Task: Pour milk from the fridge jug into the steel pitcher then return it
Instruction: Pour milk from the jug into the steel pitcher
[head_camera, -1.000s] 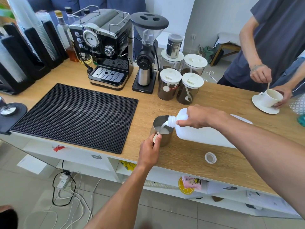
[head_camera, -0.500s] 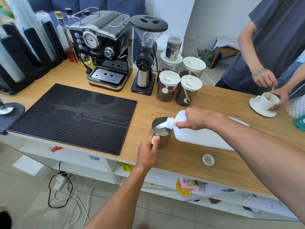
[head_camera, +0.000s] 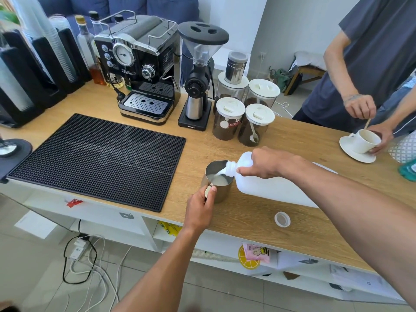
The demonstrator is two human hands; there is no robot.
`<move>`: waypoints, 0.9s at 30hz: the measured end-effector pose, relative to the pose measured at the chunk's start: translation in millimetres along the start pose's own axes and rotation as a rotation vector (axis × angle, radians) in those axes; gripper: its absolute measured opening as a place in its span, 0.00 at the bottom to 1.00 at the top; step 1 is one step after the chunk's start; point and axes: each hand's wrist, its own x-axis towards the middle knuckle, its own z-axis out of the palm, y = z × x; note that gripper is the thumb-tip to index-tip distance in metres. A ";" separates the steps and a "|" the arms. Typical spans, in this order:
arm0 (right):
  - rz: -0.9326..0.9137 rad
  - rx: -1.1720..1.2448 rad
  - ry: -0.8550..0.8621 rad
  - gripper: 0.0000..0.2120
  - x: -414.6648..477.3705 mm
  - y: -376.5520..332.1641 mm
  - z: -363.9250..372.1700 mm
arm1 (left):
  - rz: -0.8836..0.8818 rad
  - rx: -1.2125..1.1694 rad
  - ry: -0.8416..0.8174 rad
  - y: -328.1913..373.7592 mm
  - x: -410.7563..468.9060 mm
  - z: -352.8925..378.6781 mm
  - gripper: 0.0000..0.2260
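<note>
A white plastic milk jug [head_camera: 272,188] is tipped on its side above the wooden counter [head_camera: 247,212], spout pointing left. My right hand [head_camera: 267,163] grips it near the neck. Milk streams from the spout into the steel pitcher [head_camera: 217,182], which stands on the counter with white milk inside. My left hand [head_camera: 201,206] pinches the pitcher's handle on its near side. The jug's white cap [head_camera: 282,219] lies loose on the counter to the right of the pitcher.
A black rubber mat [head_camera: 99,158] lies left of the pitcher. Behind stand an espresso machine [head_camera: 139,66], a grinder [head_camera: 199,75] and several lidded jars [head_camera: 243,113]. At the far right another person stirs a white cup [head_camera: 365,140] on a saucer.
The milk level in the pitcher has risen a little as the pour continues. Both my hands keep their grips. The other person's hands have shifted around the cup.
</note>
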 end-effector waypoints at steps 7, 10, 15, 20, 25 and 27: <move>-0.008 -0.010 -0.011 0.24 -1.0 -1.7 -2.8 | -0.012 -0.018 0.012 1.0 -1.0 0.2 0.18; -0.013 -0.011 -0.010 0.24 -1.1 -1.5 -2.8 | -0.018 -0.013 0.017 2.2 -1.2 0.0 0.19; -0.010 0.007 -0.014 0.23 -2.7 -1.8 -3.1 | -0.024 -0.017 0.020 1.0 -1.4 0.2 0.19; -0.003 -0.019 -0.014 0.25 -1.1 -2.5 -3.5 | -0.026 -0.017 0.030 2.8 -2.3 1.3 0.18; 0.019 -0.003 -0.008 0.25 -0.4 -2.5 -1.5 | -0.025 -0.014 0.030 2.6 -3.0 1.9 0.18; 0.021 0.002 -0.010 0.24 -0.1 -2.5 -1.6 | -0.019 -0.016 0.026 2.1 -2.6 1.8 0.19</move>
